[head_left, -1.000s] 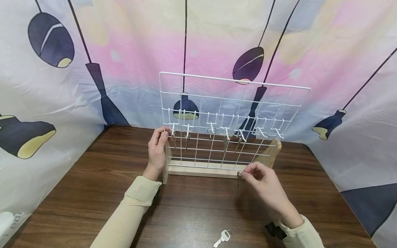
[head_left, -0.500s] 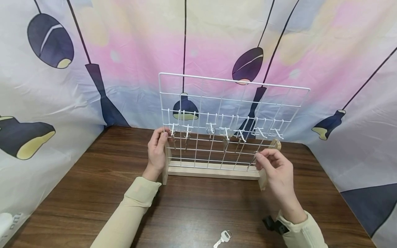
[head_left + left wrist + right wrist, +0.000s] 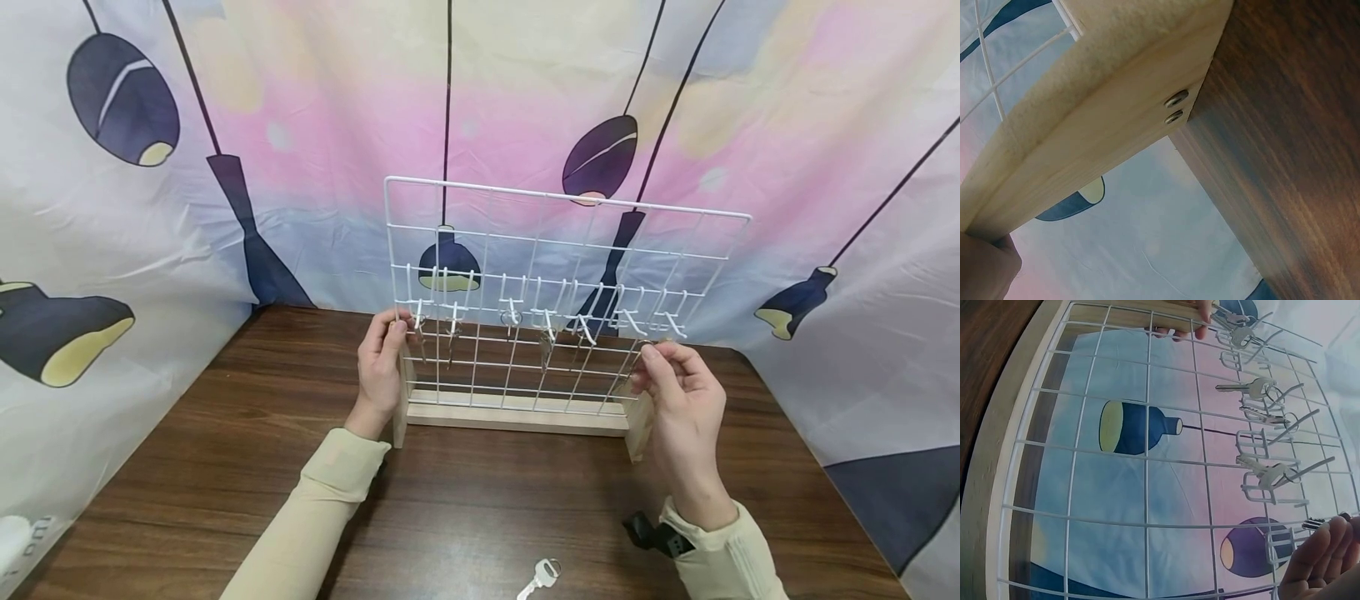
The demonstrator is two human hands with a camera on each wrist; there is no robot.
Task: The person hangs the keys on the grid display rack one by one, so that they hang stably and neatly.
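Note:
A white wire grid rack [image 3: 555, 196] stands upright in a wooden base [image 3: 517, 418]. Hooks run in a row across it, and several hang keys on rings, such as this key [image 3: 1269, 475] in the right wrist view. My left hand [image 3: 380, 362] holds the rack's left side, at the top of the wooden side post [image 3: 1097, 106]. At the right end of the rack, just below the two rightmost hooks, my right hand [image 3: 686, 400] pinches a key [image 3: 1314, 523], mostly hidden by the fingers. Those two hooks carry no key.
A single key with a ring [image 3: 542, 577] lies on the brown wooden table [image 3: 465, 500] near the front edge. Behind and beside the table hangs a printed cloth [image 3: 315, 125]. Part of a white object [image 3: 13, 537] shows at the lower left.
My right hand has moved right and up with its key, from the front of the base to below the right-end hooks. The left hand has stayed on the rack's side.

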